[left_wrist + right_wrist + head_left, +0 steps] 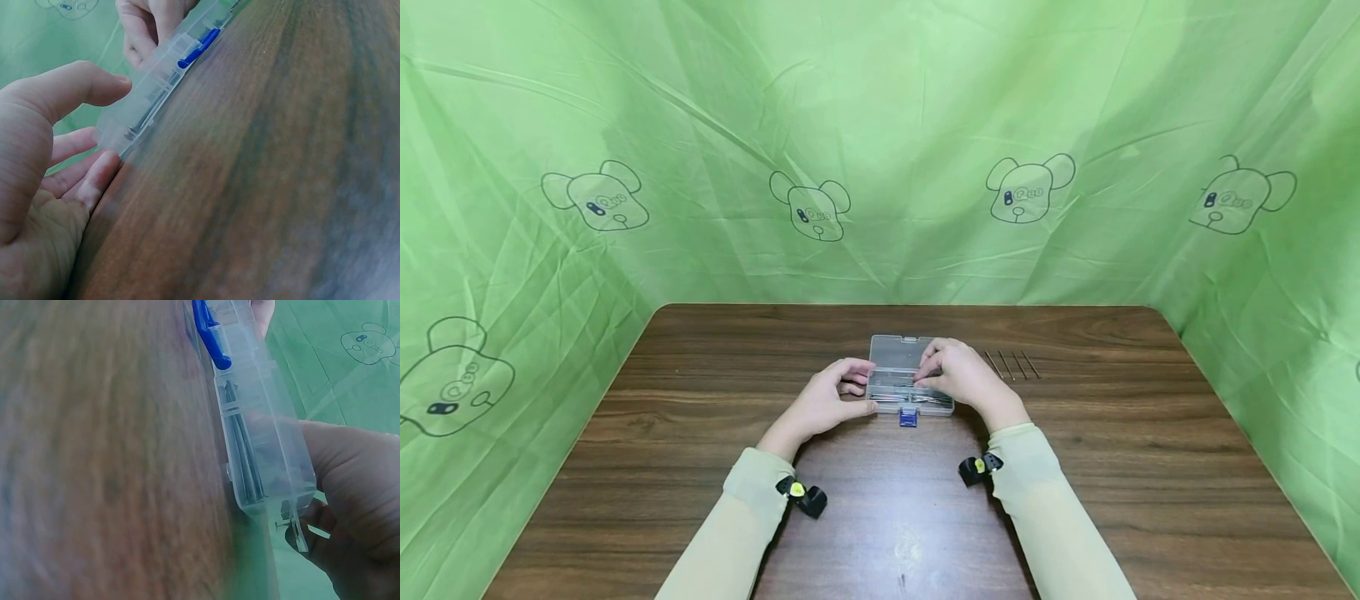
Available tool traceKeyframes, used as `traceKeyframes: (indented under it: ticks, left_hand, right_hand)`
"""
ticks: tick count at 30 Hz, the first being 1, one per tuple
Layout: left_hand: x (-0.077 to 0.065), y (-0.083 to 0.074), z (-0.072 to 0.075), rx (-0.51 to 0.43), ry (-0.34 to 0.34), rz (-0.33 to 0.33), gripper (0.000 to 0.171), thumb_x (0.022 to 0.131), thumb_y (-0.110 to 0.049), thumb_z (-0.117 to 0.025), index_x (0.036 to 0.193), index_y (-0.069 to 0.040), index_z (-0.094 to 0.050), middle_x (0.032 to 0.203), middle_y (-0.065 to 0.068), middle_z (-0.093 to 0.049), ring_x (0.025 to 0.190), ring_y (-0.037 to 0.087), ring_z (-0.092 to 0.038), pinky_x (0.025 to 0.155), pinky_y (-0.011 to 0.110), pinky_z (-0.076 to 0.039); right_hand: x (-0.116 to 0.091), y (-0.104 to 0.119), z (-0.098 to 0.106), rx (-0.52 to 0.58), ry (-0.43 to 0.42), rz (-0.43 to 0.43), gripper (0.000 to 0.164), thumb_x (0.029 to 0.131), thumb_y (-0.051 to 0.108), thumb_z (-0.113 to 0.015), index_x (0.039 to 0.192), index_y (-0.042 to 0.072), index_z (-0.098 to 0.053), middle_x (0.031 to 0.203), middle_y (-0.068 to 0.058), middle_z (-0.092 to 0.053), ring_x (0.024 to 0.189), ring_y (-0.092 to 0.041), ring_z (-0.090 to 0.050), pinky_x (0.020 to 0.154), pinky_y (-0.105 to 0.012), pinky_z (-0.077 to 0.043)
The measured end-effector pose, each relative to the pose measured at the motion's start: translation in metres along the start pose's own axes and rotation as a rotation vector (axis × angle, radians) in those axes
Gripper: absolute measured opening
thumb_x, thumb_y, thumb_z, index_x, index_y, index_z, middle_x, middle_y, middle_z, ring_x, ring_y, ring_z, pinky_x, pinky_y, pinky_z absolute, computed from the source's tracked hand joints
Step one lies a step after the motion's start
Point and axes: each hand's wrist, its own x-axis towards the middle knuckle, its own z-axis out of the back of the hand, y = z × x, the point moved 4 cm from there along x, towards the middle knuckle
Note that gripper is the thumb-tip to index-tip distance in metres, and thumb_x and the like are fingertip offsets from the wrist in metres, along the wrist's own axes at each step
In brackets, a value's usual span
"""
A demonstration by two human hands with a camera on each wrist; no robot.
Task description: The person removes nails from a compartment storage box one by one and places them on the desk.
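Note:
A clear plastic compartment box (895, 350) lies on the table with its lid laid back and a blue latch (908, 418) at the front. Nails (245, 453) fill its front compartments. At the box's left end, my left hand (829, 396) holds the corner, thumb in front and fingers toward the back. My right hand (958, 373) reaches over the right half, fingers bent and fingertips down at the middle of the box. I cannot tell whether those fingertips pinch a nail. Several loose nails (1002, 365) lie in a row to the right of the box.
The dark wood-grain table (700, 350) runs back to a green cloth (895, 250) with cartoon heads drawn on it, which also hangs on both sides. Each wrist wears a black strap (976, 469) with a small camera.

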Motion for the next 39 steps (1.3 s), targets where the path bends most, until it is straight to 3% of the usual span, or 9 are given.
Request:
traceKeyframes:
  ticks: [11, 25, 32, 39]
  left_hand:
    - [0.001, 0.003, 0.0, 0.008, 0.002, 0.0, 0.065, 0.086, -0.01, -0.095, 0.143, -0.003, -0.065, 0.129, 0.014, -0.07, 0.112, 0.024, -0.069, 0.099, 0.029, -0.062]
    - [0.001, 0.003, 0.0, 0.006, 0.0, -0.016, 0.065, 0.085, -0.01, -0.096, 0.142, -0.004, -0.066, 0.128, 0.014, -0.07, 0.111, 0.025, -0.07, 0.099, 0.033, -0.062]
    - [0.002, 0.006, -0.001, -0.006, 0.0, -0.031, 0.064, 0.085, -0.01, -0.095, 0.142, -0.004, -0.066, 0.128, 0.015, -0.07, 0.112, 0.027, -0.07, 0.099, 0.033, -0.062]
    - [0.003, 0.007, -0.001, -0.005, -0.002, -0.032, 0.064, 0.084, -0.009, -0.096, 0.141, -0.004, -0.066, 0.129, 0.014, -0.071, 0.114, 0.028, -0.069, 0.1, 0.034, -0.062]
  right_hand:
    - [-0.001, -0.001, 0.0, 0.029, 0.034, 0.013, 0.007, 0.094, 0.023, -0.088, 0.09, 0.019, -0.084, 0.111, 0.001, -0.069, 0.112, -0.026, -0.065, 0.107, -0.049, -0.053]
    - [-0.006, -0.002, 0.008, 0.17, -0.001, -0.025, 0.005, 0.097, 0.021, -0.086, 0.092, 0.019, -0.084, 0.109, 0.003, -0.071, 0.104, -0.021, -0.068, 0.098, -0.048, -0.058]
    - [-0.006, -0.006, 0.008, 0.229, -0.011, -0.046, 0.005, 0.098, 0.023, -0.085, 0.094, 0.022, -0.082, 0.11, 0.004, -0.072, 0.107, -0.02, -0.068, 0.1, -0.046, -0.058]
    - [-0.008, -0.005, 0.014, 0.29, -0.053, -0.033, 0.006, 0.1, 0.023, -0.083, 0.101, 0.017, -0.082, 0.106, 0.005, -0.074, 0.105, -0.019, -0.068, 0.097, -0.047, -0.058]
